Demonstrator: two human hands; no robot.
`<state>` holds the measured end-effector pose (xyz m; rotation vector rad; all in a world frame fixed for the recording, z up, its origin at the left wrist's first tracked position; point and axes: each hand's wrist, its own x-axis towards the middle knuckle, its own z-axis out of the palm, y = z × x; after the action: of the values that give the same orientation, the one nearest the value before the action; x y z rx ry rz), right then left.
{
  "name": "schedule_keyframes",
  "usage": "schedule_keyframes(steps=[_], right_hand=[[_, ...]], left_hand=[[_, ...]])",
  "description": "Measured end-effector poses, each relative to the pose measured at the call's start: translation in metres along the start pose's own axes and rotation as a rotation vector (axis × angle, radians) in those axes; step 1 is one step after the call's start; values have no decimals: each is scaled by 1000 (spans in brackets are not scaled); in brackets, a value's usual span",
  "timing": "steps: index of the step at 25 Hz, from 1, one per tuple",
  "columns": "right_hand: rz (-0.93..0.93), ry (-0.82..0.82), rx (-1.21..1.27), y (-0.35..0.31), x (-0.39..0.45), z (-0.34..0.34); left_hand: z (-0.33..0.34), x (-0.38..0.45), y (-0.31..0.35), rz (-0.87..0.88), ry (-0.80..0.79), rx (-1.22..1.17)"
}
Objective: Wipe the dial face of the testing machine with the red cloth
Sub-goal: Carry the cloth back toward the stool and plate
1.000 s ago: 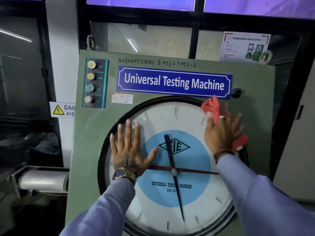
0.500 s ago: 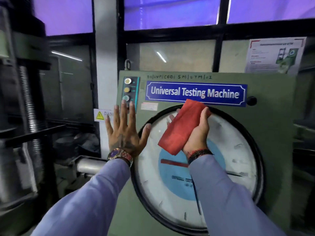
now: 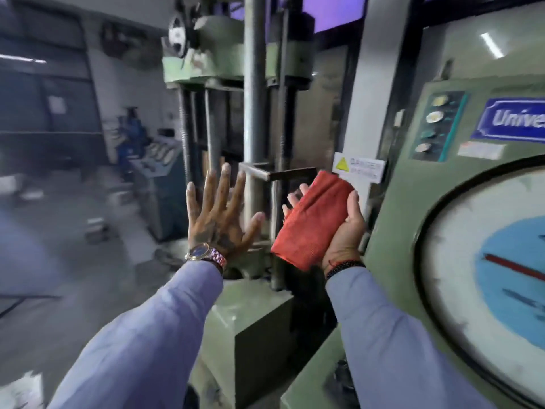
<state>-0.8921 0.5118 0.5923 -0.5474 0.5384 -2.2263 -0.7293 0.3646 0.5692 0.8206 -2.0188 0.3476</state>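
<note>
both hands have left the dial face; right hand holds the folded red cloth, left hand spread wide, empty.

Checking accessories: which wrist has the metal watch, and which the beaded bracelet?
The left hand wears the metal watch; the right hand, gripping the folded red cloth, has the dark beaded bracelet.
</note>
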Motion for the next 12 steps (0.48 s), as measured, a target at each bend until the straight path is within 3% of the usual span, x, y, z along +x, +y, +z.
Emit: schedule_keyframes(steps=[8, 12], right_hand=[[369, -78, 48, 274, -30, 67], [489, -81, 31, 383, -53, 68]], left_hand=[[-57, -134, -263, -177, -173, 243], [-66, -208, -356, -260, -254, 306]])
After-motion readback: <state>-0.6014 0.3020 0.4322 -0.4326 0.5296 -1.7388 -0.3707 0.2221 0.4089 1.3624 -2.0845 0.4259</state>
